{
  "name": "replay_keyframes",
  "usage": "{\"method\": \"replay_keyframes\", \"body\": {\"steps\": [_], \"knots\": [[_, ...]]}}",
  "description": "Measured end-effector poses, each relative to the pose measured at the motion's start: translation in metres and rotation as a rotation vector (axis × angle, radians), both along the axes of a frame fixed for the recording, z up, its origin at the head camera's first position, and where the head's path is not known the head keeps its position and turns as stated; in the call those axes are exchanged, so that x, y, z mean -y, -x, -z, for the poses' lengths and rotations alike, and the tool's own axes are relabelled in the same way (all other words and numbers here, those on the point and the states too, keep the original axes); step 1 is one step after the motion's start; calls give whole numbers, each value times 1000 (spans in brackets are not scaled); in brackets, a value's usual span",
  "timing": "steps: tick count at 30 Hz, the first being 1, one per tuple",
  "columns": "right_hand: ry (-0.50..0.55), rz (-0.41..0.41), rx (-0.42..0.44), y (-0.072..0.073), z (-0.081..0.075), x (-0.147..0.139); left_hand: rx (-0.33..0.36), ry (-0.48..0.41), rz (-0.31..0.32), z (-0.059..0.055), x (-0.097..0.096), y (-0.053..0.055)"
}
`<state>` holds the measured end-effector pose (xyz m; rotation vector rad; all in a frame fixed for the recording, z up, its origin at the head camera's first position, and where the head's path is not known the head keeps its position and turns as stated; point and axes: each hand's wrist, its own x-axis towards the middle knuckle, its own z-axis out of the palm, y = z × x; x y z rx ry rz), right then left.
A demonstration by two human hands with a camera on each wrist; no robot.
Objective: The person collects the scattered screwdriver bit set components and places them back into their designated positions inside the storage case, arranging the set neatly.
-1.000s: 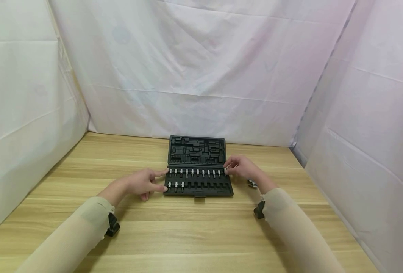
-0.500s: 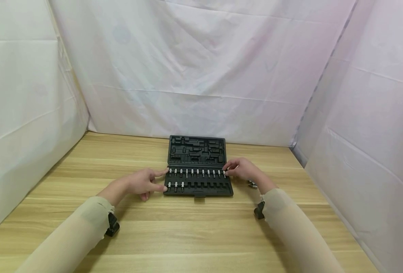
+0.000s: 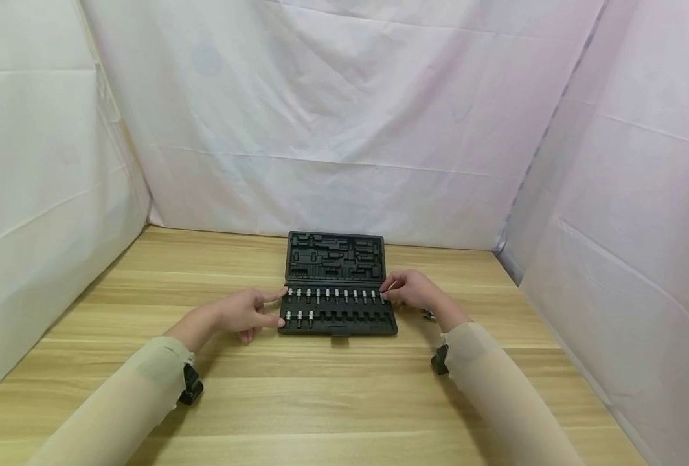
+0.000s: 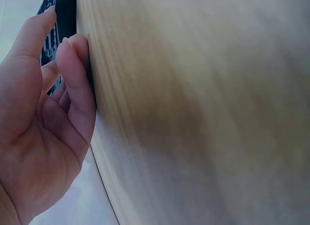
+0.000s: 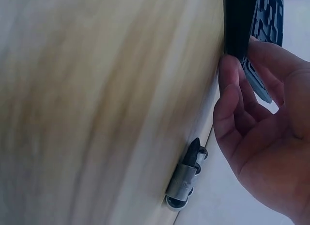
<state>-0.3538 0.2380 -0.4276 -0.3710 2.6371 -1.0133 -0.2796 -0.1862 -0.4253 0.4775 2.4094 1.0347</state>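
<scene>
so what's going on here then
A person is working at an open black case on a wooden table. The left hand touches the case's left edge with thumb and forefinger, while the right hand's fingers seem to pinch the rightmost bit of the upper row. That row looks filled along its length; the lower row shows only three bits, at its left end. A few loose bits lie on the table near the right wrist.

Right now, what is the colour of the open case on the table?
The case is black; the head view shows it best.
</scene>
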Motion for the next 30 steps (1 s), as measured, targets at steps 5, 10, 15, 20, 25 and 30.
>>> {"method": "replay_keyframes", "body": {"steps": [5,10,15,20,25,30], "knots": [[-1,19,17,-1,0,2,-4,-1,-1,0,0,-1],[1,21,24,-2,-1,4,-3,-4,-1,0,1,-1],[2,22,24,-3,-2,6,1,-13,0,-1,1,-2],[-15,28,25,-3,-1,7,0,-15,5,-1,1,-2],[-29,28,13,-5,0,9,-5,-15,6,-1,1,-3],[-18,13,3,-6,0,9,-4,-15,7,-1,0,-2]]}}
